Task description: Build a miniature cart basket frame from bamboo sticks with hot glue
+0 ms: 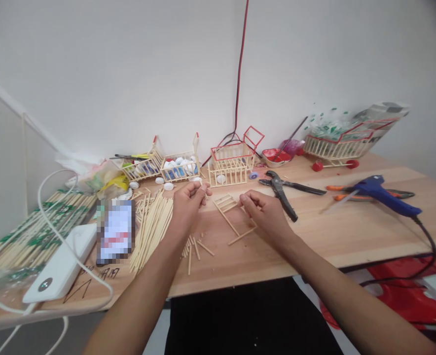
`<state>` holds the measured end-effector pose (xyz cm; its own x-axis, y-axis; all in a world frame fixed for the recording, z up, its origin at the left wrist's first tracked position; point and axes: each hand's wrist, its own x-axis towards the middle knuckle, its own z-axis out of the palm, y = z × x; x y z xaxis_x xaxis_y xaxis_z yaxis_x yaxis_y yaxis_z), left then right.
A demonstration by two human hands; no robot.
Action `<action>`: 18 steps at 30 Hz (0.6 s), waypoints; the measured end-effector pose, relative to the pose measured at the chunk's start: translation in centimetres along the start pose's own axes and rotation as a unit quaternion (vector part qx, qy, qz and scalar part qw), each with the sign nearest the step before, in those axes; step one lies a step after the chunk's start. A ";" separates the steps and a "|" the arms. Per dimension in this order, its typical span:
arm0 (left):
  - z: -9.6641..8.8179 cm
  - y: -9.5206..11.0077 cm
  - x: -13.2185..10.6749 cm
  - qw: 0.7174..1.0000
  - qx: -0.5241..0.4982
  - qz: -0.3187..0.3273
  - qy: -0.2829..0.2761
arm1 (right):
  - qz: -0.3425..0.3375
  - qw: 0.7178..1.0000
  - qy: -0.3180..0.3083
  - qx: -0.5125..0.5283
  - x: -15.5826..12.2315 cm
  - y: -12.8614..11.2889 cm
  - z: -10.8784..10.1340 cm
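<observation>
A small ladder-like frame of thin wooden sticks [226,215] lies on the table between my hands, with rungs at its far end. My right hand [264,212] is closed, thumb and forefinger pinching the frame's right side. To the left of the frame my left hand [188,202] is raised a little in a pinch; a pale bit shows at its fingertips, too small to name surely. Below it lie short cut sticks [196,249]. A pile of long bare sticks [151,229] is beside my left forearm.
Miniature stick carts [229,170] stand along the wall, a larger bottle-filled cart [336,148] at right. Black-handled cutters [282,192], orange-handled pliers [336,192] and a blue glue gun [382,195] lie right. A white power strip [60,266] and phone [116,231] lie left.
</observation>
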<state>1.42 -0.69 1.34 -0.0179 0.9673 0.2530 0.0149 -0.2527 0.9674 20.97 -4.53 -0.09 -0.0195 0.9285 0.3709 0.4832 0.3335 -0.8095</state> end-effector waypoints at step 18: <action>0.0 -0.1 0.0 1.000 0.006 -0.003 -0.012 | -0.001 1.000 -0.002 0.000 0.0 -0.1 0.1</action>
<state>1.41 -0.69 1.24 0.0068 0.9693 0.2458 0.0276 -0.2459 0.9689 20.87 -4.55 -0.05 -0.0240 0.9287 0.3701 0.4831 0.3349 -0.8090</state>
